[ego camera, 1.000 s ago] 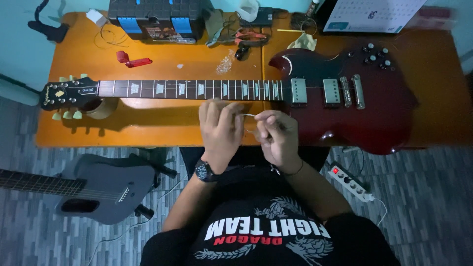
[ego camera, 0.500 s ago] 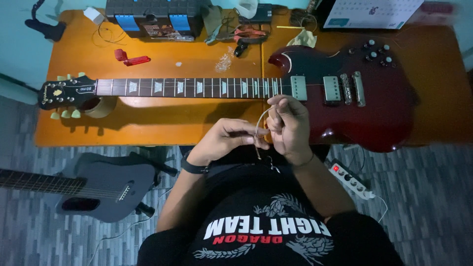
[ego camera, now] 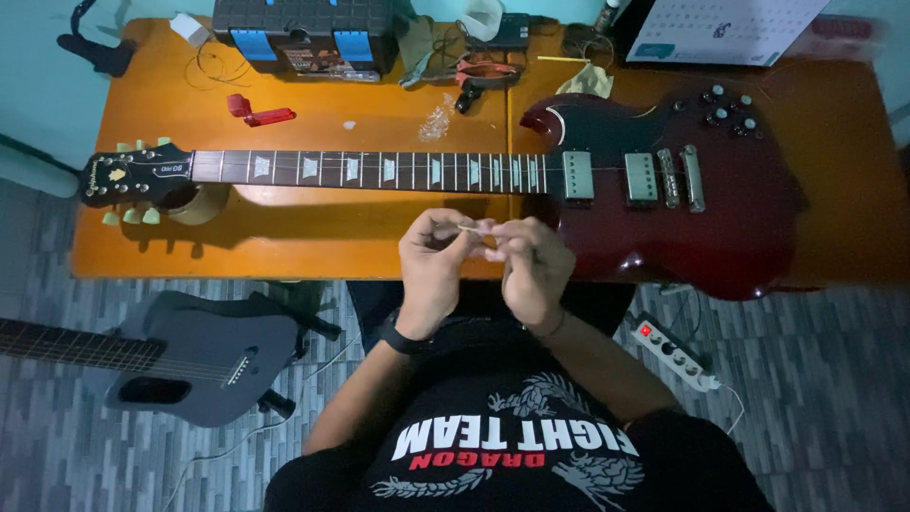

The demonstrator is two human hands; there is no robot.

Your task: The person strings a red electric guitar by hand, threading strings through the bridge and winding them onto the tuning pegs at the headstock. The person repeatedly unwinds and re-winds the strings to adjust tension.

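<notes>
In the head view, the left hand (ego camera: 433,258) and right hand (ego camera: 531,265) met fingertip to fingertip, pinching a thin pale string end (ego camera: 471,227) just at six o'clock of the dark red guitar (ego camera: 664,218) on the orange table (ego camera: 313,237).

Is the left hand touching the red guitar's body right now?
Apart. The head view shows the left hand raised over the table's front edge, pinching a thin string with the right hand; orange table shows between it and the red guitar.

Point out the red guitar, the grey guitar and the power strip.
red guitar (ego camera: 701,228): head view, on its body.
grey guitar (ego camera: 204,365): head view, on its body.
power strip (ego camera: 675,353): head view, on its casing.
</notes>
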